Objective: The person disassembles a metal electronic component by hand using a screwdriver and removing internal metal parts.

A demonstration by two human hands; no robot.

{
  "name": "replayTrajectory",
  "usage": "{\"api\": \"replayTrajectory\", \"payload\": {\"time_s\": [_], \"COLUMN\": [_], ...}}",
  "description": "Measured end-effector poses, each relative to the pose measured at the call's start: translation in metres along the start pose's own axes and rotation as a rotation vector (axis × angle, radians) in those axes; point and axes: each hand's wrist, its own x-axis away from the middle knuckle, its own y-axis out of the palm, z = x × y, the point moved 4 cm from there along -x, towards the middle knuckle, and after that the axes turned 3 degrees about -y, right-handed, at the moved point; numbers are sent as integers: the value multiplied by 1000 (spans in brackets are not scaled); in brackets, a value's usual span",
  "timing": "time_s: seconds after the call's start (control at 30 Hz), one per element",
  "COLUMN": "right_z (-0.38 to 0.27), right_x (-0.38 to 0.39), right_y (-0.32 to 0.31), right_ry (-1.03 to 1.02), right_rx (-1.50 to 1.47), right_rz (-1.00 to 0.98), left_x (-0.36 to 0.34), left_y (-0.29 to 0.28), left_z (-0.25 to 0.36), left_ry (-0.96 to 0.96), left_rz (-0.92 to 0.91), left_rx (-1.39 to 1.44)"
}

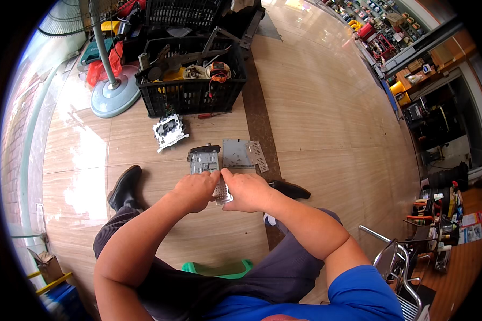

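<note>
Between my two hands is a small silvery perforated metal panel (223, 193), held upright and slightly tilted. My left hand (197, 188) is closed on its left side, fingers curled, next to a grey metal device chassis (204, 159) with a dark front strip. My right hand (245, 190) grips the panel's right side, its thumb and fingers bent round the edge. My fingertips are partly hidden behind the knuckles. Just beyond my right hand, a flat grey metal cover (235, 151) lies on the floor, with a perforated metal strip (257, 155) against its right edge.
Farther off to the left lies a white-framed mechanism (170, 132), near a red-handled screwdriver (211, 114). Behind them stands a black plastic crate (193, 96) full of tools, beside a round fan base (114, 96). Under me is a green stool (217, 270).
</note>
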Motion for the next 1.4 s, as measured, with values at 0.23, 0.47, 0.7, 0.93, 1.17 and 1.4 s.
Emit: {"api": "replayTrajectory", "payload": {"time_s": [0.23,0.47,0.7,0.93,1.17,1.4], "right_z": [-1,-1,-3,0,1,-2], "right_x": [0,2,1,1,2,1], "right_y": [0,0,0,2,2,1], "right_ry": [-9,-7,-2,-2,4,1], "right_rx": [7,8,10,12,15,17], "right_rz": [-9,-24,-26,-28,-38,-43], "left_x": [0,0,1,1,1,2], "left_y": [2,0,-1,0,1,2], "left_z": [-3,0,0,1,3,0], "left_ry": [-2,18,13,11,10,4], "left_rz": [9,-4,0,5,2,1], "left_rx": [14,24,16,13,13,17]}}
